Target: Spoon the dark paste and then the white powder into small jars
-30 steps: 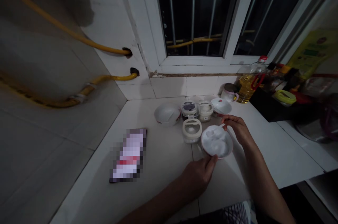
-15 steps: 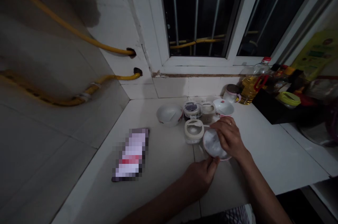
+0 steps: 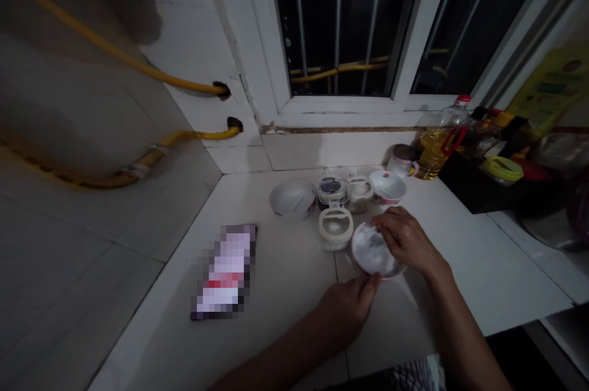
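Observation:
A small bowl [image 3: 368, 256] with a pinkish rim and white, powdery-looking contents stands on the counter, right of the middle. My left hand [image 3: 347, 308] pinches its near rim between thumb and fingers. Over the bowl's right side, my right hand [image 3: 407, 240] is closed, fingertips pointing down at the white contents. What those fingers hold is hidden. Just left of the bowl is a clear seasoning jar [image 3: 335, 229] with a cream-rimmed lid, touched by neither hand.
Behind stand two more seasoning jars, one dark-filled [image 3: 332, 190] and one pale [image 3: 360, 191], between a wide bowl [image 3: 292, 199] and a flowered bowl [image 3: 388, 187]. A blurred-out phone-like object [image 3: 224, 271] lies left. A mug [image 3: 401, 161], oil bottle [image 3: 435, 145] and black box [image 3: 473, 185] line the right.
My right hand has shifted slightly right and down over the bowl. A pale stick-like end beside its fingertips no longer shows. My left hand keeps its hold on the rim.

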